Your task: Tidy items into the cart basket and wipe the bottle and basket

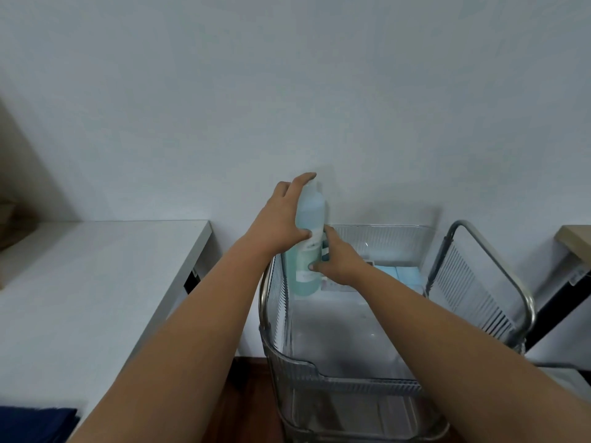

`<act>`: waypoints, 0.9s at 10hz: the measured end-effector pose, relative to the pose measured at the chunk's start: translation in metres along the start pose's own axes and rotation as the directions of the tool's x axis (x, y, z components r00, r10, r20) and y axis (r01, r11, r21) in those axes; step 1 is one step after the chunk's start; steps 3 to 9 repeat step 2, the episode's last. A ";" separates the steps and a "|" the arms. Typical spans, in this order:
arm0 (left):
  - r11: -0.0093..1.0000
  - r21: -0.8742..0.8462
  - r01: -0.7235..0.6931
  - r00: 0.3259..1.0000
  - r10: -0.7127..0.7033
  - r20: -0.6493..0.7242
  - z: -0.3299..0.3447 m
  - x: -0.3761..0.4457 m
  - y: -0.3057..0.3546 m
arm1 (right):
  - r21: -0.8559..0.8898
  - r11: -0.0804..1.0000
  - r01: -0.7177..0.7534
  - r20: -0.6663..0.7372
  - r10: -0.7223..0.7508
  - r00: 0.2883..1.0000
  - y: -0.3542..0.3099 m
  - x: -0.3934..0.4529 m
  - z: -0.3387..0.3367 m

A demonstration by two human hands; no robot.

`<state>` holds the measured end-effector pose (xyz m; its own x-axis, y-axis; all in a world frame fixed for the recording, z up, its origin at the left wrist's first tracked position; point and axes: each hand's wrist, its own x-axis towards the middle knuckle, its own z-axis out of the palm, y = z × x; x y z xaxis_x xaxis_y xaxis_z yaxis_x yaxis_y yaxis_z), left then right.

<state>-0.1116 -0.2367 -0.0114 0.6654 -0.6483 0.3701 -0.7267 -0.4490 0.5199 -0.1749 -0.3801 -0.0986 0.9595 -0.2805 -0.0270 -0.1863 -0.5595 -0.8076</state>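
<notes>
A tall clear bottle (308, 215) with pale green liquid stands upright in the far left corner of the clear ribbed cart basket (345, 377). My left hand (281, 215) holds the bottle's upper half, thumb on its front and fingers reaching over the cap. My right hand (337, 262) grips the lower half from the right, thumb on the label. Pale blue flat packs (403, 274) lie at the basket's far end, partly hidden behind my right arm.
A white table (80, 282) stands left of the cart, with a dark blue cloth (35, 425) at its near edge. The cart's metal handle frame (499, 266) rises on the right. A wooden-topped desk edge (575, 241) shows at far right. White wall behind.
</notes>
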 end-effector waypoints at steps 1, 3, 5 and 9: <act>1.000 -0.007 -0.018 1.000 0.018 -0.010 0.000 -0.003 0.001 | 0.013 1.000 -0.002 -0.001 0.002 1.000 0.001 -0.002 0.001; 1.000 0.030 -0.009 1.000 0.009 -0.003 0.000 -0.015 0.005 | 0.002 1.000 -0.008 0.012 0.008 1.000 -0.004 -0.013 -0.010; 1.000 0.030 -0.009 1.000 0.009 -0.003 0.000 -0.015 0.005 | 0.002 1.000 -0.008 0.012 0.008 1.000 -0.004 -0.013 -0.010; 1.000 0.030 -0.009 1.000 0.009 -0.003 0.000 -0.015 0.005 | 0.002 1.000 -0.008 0.012 0.008 1.000 -0.004 -0.013 -0.010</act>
